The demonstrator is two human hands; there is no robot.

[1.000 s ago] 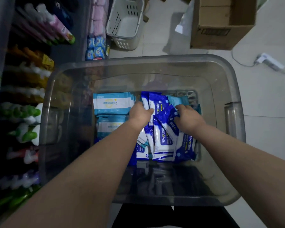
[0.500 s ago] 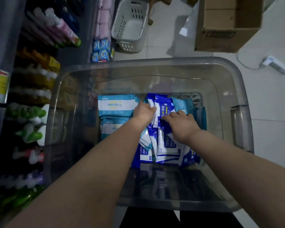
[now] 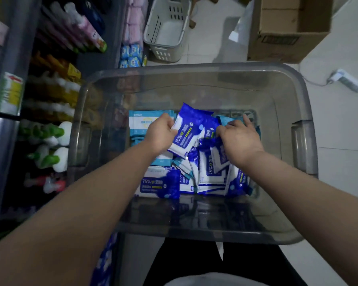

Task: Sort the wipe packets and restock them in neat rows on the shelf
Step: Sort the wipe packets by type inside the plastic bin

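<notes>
in the clear bin (image 3: 194, 76) before you the wipe packets (image 3: 211, 176) lie heaped, your right hand (image 3: 239, 138) resting on them with fingers loosely extended, your left hand (image 3: 160, 133) gripping one tilted dark blue packet (image 3: 192, 129) above the heap.

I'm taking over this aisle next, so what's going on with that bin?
A person is sorting wipe packets inside a clear plastic storage bin beside the grey store shelf. The left hand grips one dark blue and white wipe packet, tilted above the rest. The right hand rests on the loose pile of dark blue packets. Pale blue and white packets lie stacked at the bin's left.
</notes>
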